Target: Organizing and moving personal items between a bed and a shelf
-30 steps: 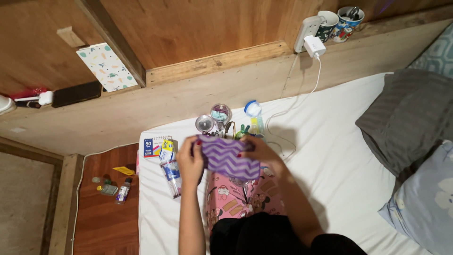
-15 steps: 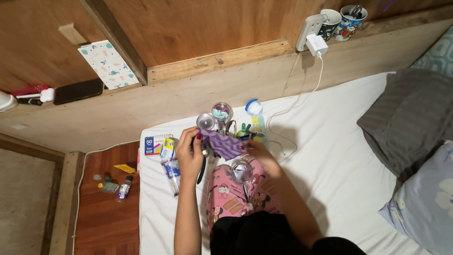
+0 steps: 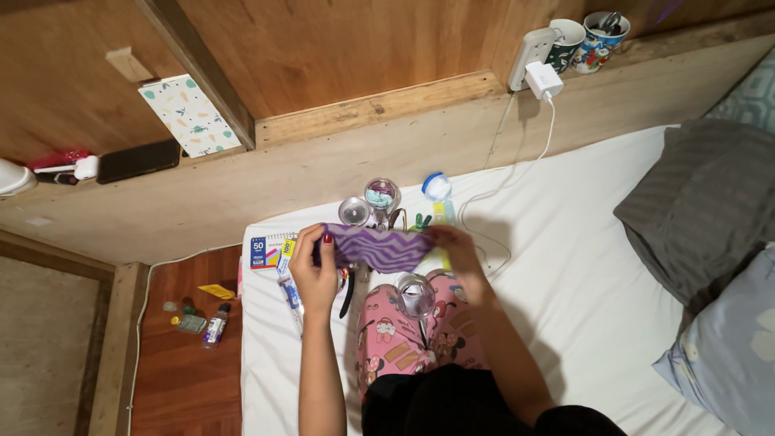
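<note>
A soft purple fabric pouch with a paler zigzag print (image 3: 379, 247) is stretched out flat between both hands, held above the person's lap and the white bed sheet (image 3: 565, 266); the left hand (image 3: 313, 270) pinches its left end with thumb and fingers closed on the cloth, and the right hand (image 3: 458, 252) grips the right end the same way. To handle it well at this stage, I would judge that even tension from both ends matters: the cloth is limp and will sag or twist if one side slackens, so the pinch should stay at the corners and the pull stay level. Just under the pouch a clear, round glass jar (image 3: 415, 294) rests on the pink cartoon-print trousers (image 3: 404, 339), near enough that a dropped end would brush it. Beyond the pouch, close together on the sheet by the wooden ledge, stand two small clear round containers (image 3: 367, 202), a bottle with a blue-and-white cap (image 3: 437, 187) and some green items too small to make out. A spiral notepad with a blue cover (image 3: 266, 251) lies left of the left hand. The sheet looks smooth and slightly yielding; the grey striped pillow (image 3: 694, 210) sits well apart to the right.
</note>
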